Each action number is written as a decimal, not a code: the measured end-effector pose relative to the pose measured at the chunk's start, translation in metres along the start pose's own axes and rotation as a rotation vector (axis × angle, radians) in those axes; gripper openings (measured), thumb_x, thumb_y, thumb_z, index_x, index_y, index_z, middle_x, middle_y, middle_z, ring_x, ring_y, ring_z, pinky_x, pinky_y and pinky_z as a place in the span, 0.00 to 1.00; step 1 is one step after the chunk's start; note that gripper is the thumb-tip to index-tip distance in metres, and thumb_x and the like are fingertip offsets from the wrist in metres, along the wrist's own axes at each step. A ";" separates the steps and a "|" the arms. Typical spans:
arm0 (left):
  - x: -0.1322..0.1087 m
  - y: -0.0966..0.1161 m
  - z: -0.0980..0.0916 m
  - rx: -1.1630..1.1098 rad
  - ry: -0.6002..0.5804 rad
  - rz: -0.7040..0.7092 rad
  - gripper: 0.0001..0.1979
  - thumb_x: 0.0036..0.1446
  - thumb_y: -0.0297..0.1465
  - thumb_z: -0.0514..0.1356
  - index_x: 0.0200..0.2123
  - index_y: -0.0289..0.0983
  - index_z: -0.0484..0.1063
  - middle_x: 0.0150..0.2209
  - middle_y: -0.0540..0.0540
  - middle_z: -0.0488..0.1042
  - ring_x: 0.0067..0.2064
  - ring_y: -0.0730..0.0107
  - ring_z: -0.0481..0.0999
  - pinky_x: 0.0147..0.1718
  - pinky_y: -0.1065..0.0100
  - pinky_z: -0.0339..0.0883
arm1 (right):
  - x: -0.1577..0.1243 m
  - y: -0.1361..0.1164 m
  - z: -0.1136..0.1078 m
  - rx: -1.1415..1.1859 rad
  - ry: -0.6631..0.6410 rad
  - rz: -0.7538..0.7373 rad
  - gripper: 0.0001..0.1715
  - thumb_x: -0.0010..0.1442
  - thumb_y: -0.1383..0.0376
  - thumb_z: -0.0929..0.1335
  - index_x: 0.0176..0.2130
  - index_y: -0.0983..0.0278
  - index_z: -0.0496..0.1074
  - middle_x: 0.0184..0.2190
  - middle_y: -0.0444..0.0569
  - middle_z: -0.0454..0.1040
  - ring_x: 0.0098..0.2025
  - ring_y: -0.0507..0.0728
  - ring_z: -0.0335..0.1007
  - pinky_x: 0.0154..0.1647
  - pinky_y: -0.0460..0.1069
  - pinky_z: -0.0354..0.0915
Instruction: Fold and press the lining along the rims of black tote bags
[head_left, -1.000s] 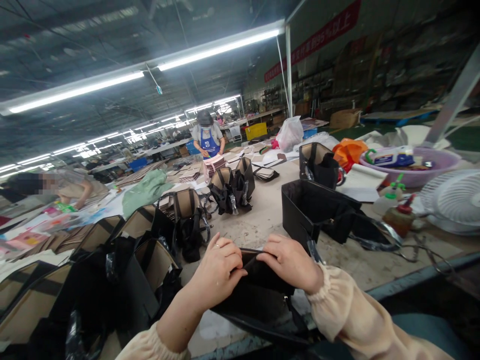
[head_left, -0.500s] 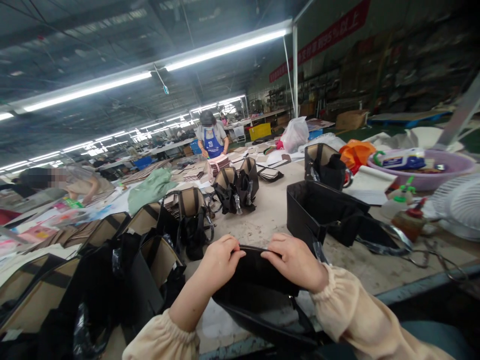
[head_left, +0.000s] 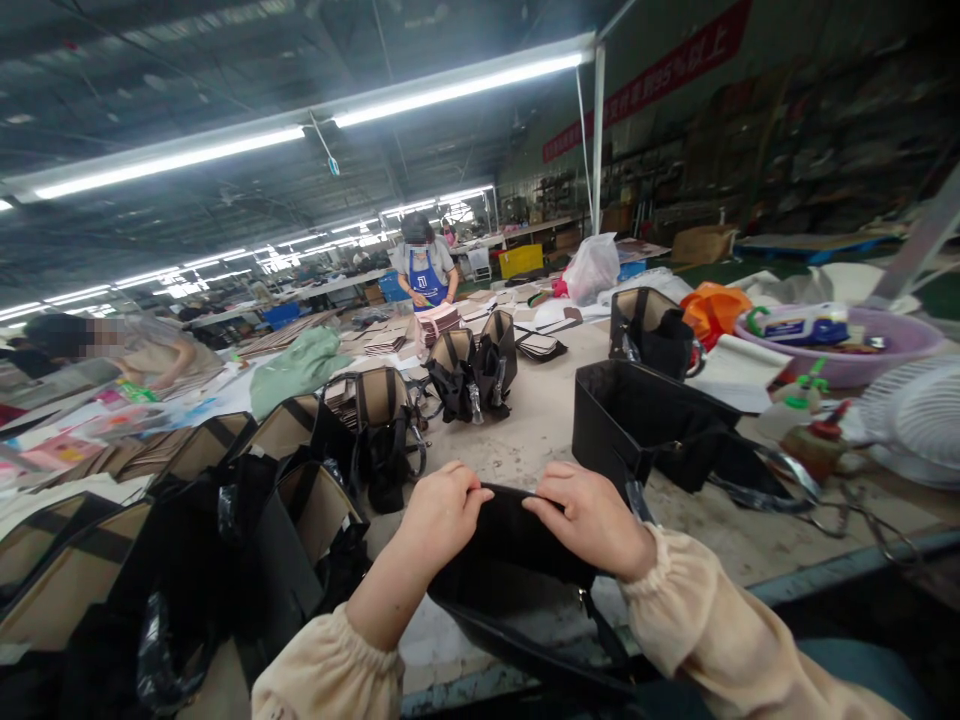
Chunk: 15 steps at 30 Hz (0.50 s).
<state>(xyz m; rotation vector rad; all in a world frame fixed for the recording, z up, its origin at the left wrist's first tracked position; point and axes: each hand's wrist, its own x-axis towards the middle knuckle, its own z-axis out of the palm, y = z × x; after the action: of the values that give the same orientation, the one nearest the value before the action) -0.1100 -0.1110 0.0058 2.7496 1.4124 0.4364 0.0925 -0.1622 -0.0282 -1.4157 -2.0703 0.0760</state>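
Note:
A black bag (head_left: 517,610) stands open at the table's front edge, its far rim between my two hands. My left hand (head_left: 446,515) pinches that rim on the left, thumb and fingers pressed together. On the right, my right hand (head_left: 589,515) grips the same rim, thumb on the near side and fingers over the far side. A short stretch of rim shows between the hands. Another open black bag (head_left: 607,420) stands just beyond my right hand, its strap lying to the right.
Several black bags with tan insides (head_left: 300,520) crowd the left. Two more (head_left: 454,375) stand ahead. At the right are a purple basin (head_left: 900,345), a white fan (head_left: 911,410) and bottles. A person in a blue apron (head_left: 427,285) works at the far end; another is left.
Both hands keep their hold on the rim, with my left hand slightly higher in view. The far person's hands and the person at left have shifted slightly.

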 end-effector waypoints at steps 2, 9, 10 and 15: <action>0.000 0.001 0.001 0.021 0.001 -0.012 0.10 0.58 0.34 0.55 0.26 0.37 0.68 0.30 0.48 0.71 0.31 0.69 0.71 0.31 0.68 0.60 | 0.000 -0.001 0.000 -0.006 0.008 -0.004 0.18 0.62 0.60 0.63 0.22 0.62 0.67 0.25 0.45 0.66 0.32 0.52 0.64 0.32 0.47 0.57; 0.001 0.007 0.000 0.062 0.006 -0.079 0.11 0.58 0.35 0.55 0.26 0.38 0.69 0.30 0.47 0.72 0.31 0.67 0.72 0.31 0.68 0.60 | 0.000 -0.002 0.000 -0.052 0.014 -0.026 0.19 0.62 0.59 0.63 0.22 0.62 0.68 0.25 0.46 0.67 0.31 0.52 0.65 0.32 0.48 0.57; 0.001 0.008 0.000 0.066 0.008 -0.084 0.11 0.58 0.35 0.55 0.26 0.38 0.69 0.30 0.47 0.72 0.31 0.67 0.72 0.30 0.68 0.60 | 0.000 -0.003 0.000 -0.069 0.014 -0.025 0.19 0.62 0.59 0.63 0.22 0.62 0.68 0.25 0.46 0.68 0.32 0.52 0.65 0.32 0.48 0.57; -0.003 0.006 0.000 0.064 0.018 -0.096 0.10 0.57 0.36 0.55 0.27 0.38 0.70 0.31 0.48 0.72 0.31 0.67 0.72 0.30 0.68 0.60 | -0.003 -0.008 -0.007 -0.156 -0.028 0.018 0.23 0.61 0.52 0.62 0.23 0.62 0.71 0.26 0.46 0.71 0.32 0.53 0.68 0.30 0.48 0.57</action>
<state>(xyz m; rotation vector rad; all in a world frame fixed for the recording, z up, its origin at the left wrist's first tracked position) -0.1069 -0.1170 0.0061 2.7176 1.5819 0.4199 0.0900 -0.1699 -0.0210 -1.5337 -2.1259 -0.0605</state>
